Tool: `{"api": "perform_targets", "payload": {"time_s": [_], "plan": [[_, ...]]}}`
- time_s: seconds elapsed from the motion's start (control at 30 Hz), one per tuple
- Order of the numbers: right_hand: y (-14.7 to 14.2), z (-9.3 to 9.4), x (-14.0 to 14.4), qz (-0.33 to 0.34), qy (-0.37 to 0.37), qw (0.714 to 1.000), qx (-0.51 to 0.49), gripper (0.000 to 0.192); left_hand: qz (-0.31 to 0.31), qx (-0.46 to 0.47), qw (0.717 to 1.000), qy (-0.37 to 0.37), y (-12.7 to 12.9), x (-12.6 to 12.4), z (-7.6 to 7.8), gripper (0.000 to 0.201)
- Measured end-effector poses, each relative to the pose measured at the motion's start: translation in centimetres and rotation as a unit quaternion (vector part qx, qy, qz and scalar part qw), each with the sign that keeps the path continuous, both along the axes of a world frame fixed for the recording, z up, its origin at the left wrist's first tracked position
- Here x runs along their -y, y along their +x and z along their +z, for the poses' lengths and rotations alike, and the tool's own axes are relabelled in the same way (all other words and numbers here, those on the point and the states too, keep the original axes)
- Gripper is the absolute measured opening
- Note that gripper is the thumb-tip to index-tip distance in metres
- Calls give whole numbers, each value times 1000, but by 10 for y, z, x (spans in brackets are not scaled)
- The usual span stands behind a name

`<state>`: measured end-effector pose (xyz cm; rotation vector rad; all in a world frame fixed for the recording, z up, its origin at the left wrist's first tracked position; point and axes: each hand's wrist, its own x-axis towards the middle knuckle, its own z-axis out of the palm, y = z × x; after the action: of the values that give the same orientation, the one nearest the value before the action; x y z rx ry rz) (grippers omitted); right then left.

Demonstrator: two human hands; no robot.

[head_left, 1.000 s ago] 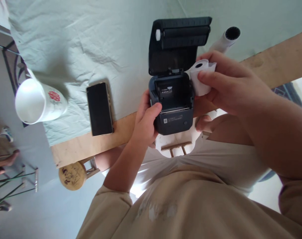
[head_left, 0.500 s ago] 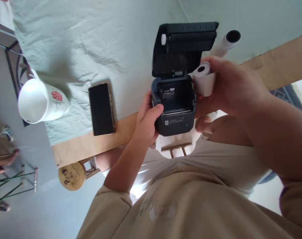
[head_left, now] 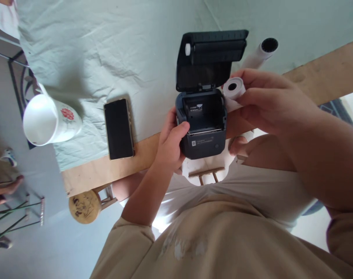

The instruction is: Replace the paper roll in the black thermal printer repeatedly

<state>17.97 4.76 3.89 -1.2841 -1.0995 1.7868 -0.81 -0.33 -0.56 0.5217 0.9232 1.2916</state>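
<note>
The printer (head_left: 201,128) sits with its lid up and bay empty; the left hand (head_left: 170,145) grips its side, the right hand (head_left: 266,102) pinches the paper roll (head_left: 233,90), not yet dropped in.

Soft daylight, mild shadows, sharp centre, wide-angle stretch at edges.

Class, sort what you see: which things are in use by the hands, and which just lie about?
In use: printer, lid open, gripped by left hand; paper roll in right hand.
Lying about: phone, mug, white tube, stool.
</note>
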Motion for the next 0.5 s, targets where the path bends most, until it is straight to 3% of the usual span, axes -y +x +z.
{"api": "perform_targets", "payload": {"time_s": [0.2,0.5], "plan": [[6,-4,-4,-21,44,998,-27,34,29,-4,1000,-11,0,1,-2,26],[8,-6,-1,-35,111,993,14,43,46,-26,999,-10,-1,2,-1,23]]}}
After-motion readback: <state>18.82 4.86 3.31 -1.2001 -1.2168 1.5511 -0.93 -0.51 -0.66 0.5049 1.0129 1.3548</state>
